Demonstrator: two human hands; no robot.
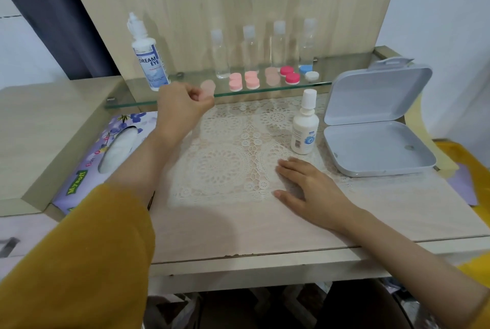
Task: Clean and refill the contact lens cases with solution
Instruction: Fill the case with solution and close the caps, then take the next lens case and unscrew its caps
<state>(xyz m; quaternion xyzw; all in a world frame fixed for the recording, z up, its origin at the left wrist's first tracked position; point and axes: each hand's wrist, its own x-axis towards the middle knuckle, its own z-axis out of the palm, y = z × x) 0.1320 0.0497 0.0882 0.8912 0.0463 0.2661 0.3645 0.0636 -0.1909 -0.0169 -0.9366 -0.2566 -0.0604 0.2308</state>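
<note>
At shelf (pixel 278 89), case (pixel 208 88) in left hand (pixel 181 107)

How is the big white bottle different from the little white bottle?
The big bottle stands on the glass shelf; the little bottle stands on the lace mat. The big bottle's label reads DREAM EYE; the little bottle's shows a blue circle. Both are white and upright.

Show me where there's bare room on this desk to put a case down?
The lace mat is bare between the left hand, pinching a pink case, and the flat right hand; the desk front edge too. The glass shelf is crowded with bottles and cases.
</note>
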